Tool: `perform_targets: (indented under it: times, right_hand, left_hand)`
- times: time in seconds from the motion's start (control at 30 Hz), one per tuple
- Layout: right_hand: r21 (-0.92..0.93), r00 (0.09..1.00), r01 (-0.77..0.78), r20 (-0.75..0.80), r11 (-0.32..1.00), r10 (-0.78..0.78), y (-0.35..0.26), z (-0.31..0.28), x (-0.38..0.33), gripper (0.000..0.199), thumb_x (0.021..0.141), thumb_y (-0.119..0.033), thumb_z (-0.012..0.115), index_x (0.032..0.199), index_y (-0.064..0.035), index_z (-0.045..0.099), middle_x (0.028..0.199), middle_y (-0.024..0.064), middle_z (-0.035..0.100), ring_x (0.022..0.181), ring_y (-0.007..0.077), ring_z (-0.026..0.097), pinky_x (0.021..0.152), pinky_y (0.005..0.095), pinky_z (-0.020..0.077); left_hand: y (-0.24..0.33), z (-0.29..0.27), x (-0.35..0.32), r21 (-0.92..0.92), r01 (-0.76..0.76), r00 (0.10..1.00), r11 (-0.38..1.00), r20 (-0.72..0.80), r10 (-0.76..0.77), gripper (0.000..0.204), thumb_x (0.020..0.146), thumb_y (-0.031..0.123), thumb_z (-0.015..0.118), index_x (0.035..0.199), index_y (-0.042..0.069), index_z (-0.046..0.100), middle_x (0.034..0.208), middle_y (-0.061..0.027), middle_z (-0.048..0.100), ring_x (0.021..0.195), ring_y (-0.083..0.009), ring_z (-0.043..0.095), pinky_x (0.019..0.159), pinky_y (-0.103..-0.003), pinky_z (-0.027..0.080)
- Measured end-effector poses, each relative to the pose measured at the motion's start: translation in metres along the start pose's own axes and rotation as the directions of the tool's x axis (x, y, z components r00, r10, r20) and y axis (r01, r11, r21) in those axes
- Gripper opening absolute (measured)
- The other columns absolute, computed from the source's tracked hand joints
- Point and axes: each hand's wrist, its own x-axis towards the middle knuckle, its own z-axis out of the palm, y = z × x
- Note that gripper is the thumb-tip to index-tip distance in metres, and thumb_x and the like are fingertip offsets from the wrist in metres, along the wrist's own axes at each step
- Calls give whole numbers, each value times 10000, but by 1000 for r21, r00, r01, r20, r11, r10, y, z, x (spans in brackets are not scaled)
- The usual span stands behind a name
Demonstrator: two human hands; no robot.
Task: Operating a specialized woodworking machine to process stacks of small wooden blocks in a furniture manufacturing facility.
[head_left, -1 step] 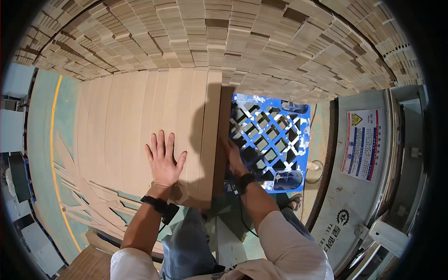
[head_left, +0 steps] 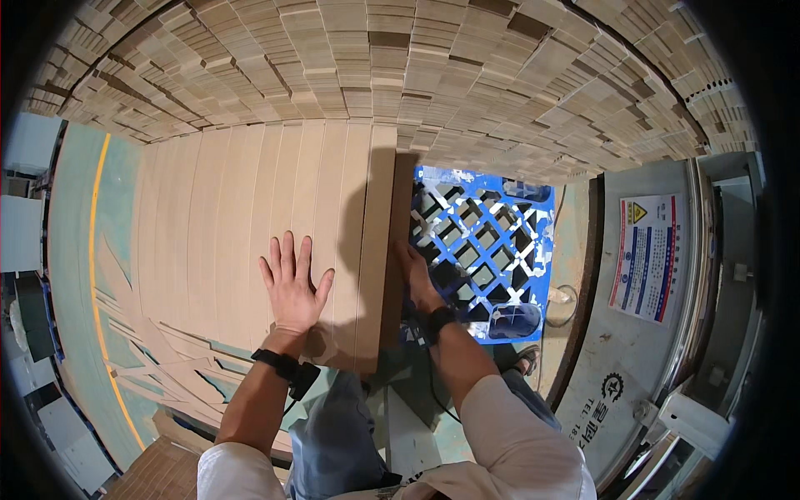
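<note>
The left hand (head_left: 292,283) is laid flat, fingers spread, on a stack of cardboard sheets (head_left: 250,233). The right hand (head_left: 414,275) grips its right edge, fingers hidden. The stack is judged stiff, heavy, best taken by the edges. A blue pallet (head_left: 487,250) lies just beyond the right fingers.

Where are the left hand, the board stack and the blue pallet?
left hand (head_left: 292,287), head view, back of the hand.
board stack (head_left: 225,217), head view, bare top face.
blue pallet (head_left: 500,242), head view, lattice deck.
</note>
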Motion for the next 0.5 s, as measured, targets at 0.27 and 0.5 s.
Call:
perform_targets:
  times: [0.27, 0.5]
  right_hand:
    - [-478, 997, 36, -44, 878, -64, 9, -2, 31, 659, 893, -475, 395, 1333, 3, 284, 1303, 157, 396, 1192, 217, 384, 974, 339, 315]
    - [-348, 991, 51, -99, 936, -91, -33, -20, -82, 736, 854, -543, 423, 1360, -44, 232, 1340, 168, 348, 1213, 255, 352, 993, 369, 283]
  left_hand:
    - [0, 5, -3, 24, -8, 999, 1000, -31, 9, 619, 818, 425, 496, 1344, 145, 331, 1411, -134, 244, 1305, -346, 188, 1026, -544, 116]
    - [-8, 18, -10, 4, -25, 993, 1000, -115, 25, 615, 812, 418, 519, 1341, 155, 346, 1408, -122, 268, 1309, -307, 210, 1043, -531, 101]
